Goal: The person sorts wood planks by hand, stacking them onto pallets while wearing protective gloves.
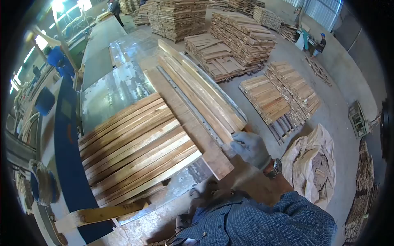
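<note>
My right hand (250, 149), in a grey glove with a watch at the wrist, is closed at the near end of a wooden strip (205, 108). That strip lies lengthwise beside others on the right side of the machine table. A dark grey gloved shape close to my shirt appears to be my left hand (202, 193); its fingers are lost in shadow. Left of my right hand, a row of wooden strips (139, 147) lies side by side on the metal table (117, 92). Between the two groups runs a flat board (184, 119) with a dotted metal rail.
A blue machine beam (67, 135) and a yellow bar (106, 214) border the left side. Stacked wood (242, 39) stands beyond the table, with lower piles (283, 90) to the right. A white sack (314, 164) sits at my right. Other people are farther off.
</note>
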